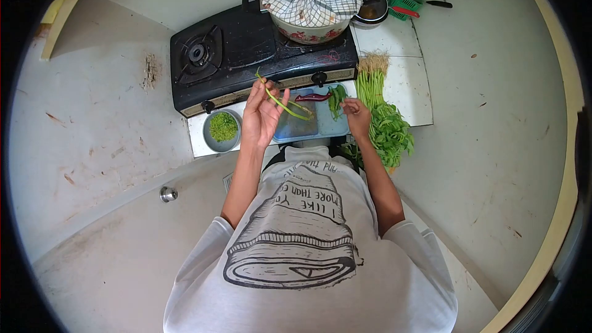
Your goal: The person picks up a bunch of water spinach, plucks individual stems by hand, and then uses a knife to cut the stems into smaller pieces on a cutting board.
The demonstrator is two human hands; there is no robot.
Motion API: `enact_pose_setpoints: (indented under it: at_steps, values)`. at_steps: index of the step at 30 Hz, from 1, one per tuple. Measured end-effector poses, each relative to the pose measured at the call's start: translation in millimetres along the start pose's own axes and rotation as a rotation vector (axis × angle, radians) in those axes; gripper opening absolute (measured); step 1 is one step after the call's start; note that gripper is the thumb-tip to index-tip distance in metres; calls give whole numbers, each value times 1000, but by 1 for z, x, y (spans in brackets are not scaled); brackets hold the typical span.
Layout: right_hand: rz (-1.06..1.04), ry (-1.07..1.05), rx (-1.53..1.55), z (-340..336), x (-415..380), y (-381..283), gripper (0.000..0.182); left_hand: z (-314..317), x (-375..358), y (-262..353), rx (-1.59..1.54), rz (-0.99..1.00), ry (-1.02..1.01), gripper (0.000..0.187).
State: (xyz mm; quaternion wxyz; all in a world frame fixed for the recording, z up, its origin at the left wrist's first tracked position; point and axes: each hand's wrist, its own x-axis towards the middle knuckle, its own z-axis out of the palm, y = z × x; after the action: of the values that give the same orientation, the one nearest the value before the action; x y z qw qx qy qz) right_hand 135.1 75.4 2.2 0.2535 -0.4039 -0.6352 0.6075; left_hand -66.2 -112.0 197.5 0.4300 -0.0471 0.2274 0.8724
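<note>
My left hand (264, 112) is raised over the left part of a blue divided tray (308, 136). It is closed on thin green stems (285, 108), bare of leaves, that slant down to the right. My right hand (357, 116) is at the tray's right side, its fingers curled together. Its fingertips are right at some green leaves (337, 100) over the right compartment; what they pinch, if anything, I cannot tell. A dark red elongated object (312, 97) lies across the tray's far part, beside the leaves.
Left of the tray stands a grey bowl (213, 143) of chopped greens (223, 127). A rooted bunch of leafy greens (390, 128) lies at the right. Behind, a black gas stove (246, 55) carries a cloth-covered pot (308, 32). A small pan (372, 13) and green utensil basket (407, 1) stand back right.
</note>
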Motion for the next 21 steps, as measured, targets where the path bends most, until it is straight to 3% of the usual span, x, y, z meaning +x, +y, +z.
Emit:
enact_pose_setpoints:
  at_steps: [2, 5, 8, 11, 17, 21]
  values:
    - [29, 17, -148, -2, -6, 29, 17, 0, 0, -2, 18, -26, -6, 12]
    - [82, -4, -136, -5, -15, 60, 17, 1, -2, -6, 59, -58, -8, 13]
    - [-13, -25, -476, -12, -26, 44, 18, 4, -3, -13, 129, -75, 2, 12]
    - [114, -116, -653, -17, -33, 9, 23, 4, -2, -19, 214, -93, 16, 11]
    - [126, -100, -739, -21, -27, -13, 23, 11, 4, -29, 385, -166, 12, 9]
    - [-113, -14, -442, -10, -28, -73, 19, 16, 10, -33, 534, -182, -28, 10]
